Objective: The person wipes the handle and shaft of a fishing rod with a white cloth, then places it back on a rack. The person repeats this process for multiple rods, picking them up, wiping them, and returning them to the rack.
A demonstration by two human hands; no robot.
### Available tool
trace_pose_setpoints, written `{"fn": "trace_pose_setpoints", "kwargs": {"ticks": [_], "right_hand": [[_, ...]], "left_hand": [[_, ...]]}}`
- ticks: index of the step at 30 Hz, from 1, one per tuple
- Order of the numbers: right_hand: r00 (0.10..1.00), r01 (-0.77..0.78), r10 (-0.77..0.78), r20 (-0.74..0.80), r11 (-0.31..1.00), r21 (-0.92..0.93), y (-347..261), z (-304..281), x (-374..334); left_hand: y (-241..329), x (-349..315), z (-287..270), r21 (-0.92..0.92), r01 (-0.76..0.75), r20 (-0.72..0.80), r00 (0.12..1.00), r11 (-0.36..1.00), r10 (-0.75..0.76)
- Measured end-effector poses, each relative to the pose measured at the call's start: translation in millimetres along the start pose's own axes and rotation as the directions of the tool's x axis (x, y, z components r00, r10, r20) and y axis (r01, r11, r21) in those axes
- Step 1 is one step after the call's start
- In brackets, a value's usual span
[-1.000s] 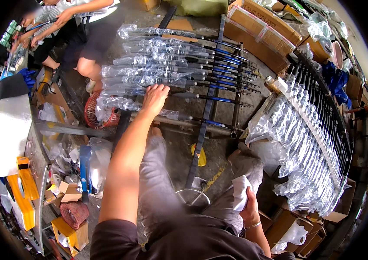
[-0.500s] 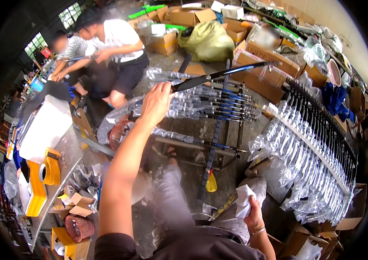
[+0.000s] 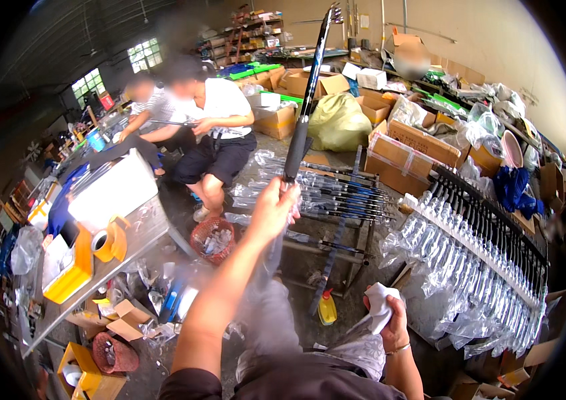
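Observation:
My left hand (image 3: 273, 212), arm stretched forward, is closed around the lower end of a black fishing rod (image 3: 301, 127) with a dark foam grip and blue-silver markings. The rod stands nearly upright, its collapsed tip sections at the top. Some clear plastic shows around and below my left fingers. Low at my right side, my right hand (image 3: 397, 327) grips a crumpled white cloth (image 3: 381, 305), apart from the rod. Beyond my left hand, several more rods (image 3: 356, 200) in clear sleeves lie across a low metal stand (image 3: 361, 257).
At right, a slanted rack holds many sleeved rods (image 3: 476, 243). Two people (image 3: 219, 113) work at the far left, beside a table (image 3: 139, 227) bearing a white box and yellow tape. A red basket (image 3: 211, 248), cartons (image 3: 399, 157) and a yellow-green sack (image 3: 339, 123) stand around.
The fishing rod has swung from pointing right to nearly upright in my left hand. My view has tilted up, showing more of the back wall. My right hand still holds the cloth.

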State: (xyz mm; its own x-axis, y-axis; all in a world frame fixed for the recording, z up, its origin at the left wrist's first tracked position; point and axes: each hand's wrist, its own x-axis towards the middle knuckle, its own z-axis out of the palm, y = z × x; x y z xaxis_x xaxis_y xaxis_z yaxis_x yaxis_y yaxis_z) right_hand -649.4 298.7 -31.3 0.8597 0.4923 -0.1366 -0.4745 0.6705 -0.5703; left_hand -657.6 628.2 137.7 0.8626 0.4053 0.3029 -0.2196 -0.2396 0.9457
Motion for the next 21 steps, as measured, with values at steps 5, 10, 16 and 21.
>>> {"fn": "trace_pose_setpoints", "kwargs": {"ticks": [5, 10, 16, 21], "right_hand": [[0.998, 0.014, -0.010, 0.057, 0.998, -0.057, 4, 21, 5], [0.983, 0.095, -0.056, 0.173, 0.969, -0.227, -6, 54, 35], [0.939, 0.182, 0.033, 0.342, 0.797, -0.576, -15, 132, 54], [0.837, 0.335, 0.138, 0.529, 0.635, -0.696, 7, 179, 64]], "left_hand": [[8, -53, 4, -0.276, -0.038, -0.090, 0.996, 0.961, 0.014], [0, -91, 4, -0.329, -0.035, -0.218, 0.975, 0.944, -0.040], [-42, -145, -1, -0.329, 0.115, -0.184, 0.966, 0.937, -0.183], [-88, -178, 4, -0.294, 0.101, -0.241, 0.954, 0.951, -0.176]]}}
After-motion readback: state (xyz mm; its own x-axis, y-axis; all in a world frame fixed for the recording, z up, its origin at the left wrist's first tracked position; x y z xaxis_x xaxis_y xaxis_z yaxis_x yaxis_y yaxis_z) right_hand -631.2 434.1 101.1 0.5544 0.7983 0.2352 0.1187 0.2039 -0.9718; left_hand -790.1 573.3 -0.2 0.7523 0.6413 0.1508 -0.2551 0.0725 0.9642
